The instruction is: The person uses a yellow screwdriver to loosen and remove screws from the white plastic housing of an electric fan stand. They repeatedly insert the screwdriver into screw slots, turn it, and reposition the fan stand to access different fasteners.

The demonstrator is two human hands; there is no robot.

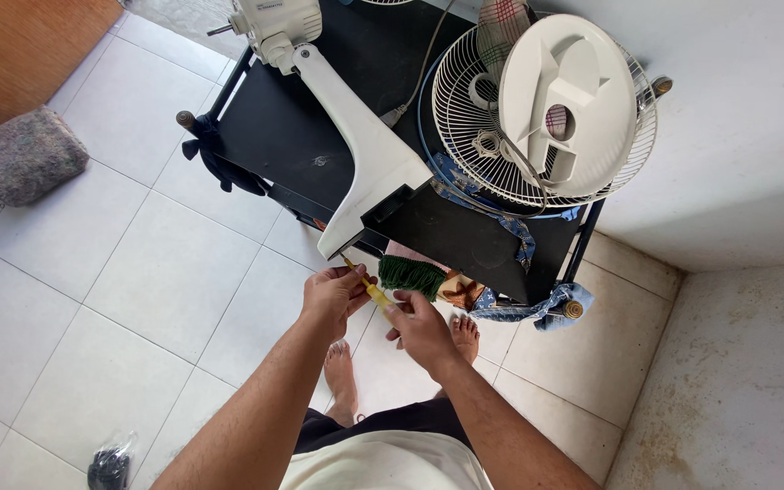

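Observation:
My left hand [333, 298] and my right hand [417, 328] meet just below the front edge of a black table [274, 136]. Together they hold a thin tool with a yellow handle [376, 292]; its tip points up toward the lower end of a white fan stand [365, 154] lying on the table. A dark green ribbed cloth [412, 274] hangs off the table edge right above my right hand.
A white wire fan guard [465, 118] with a white plastic back cover [569, 100] rests on the table's right side. Patterned blue cloth [528, 304] drapes off the corner. A grey cushion [24, 154] and a dark bag [109, 467] lie on the tiled floor.

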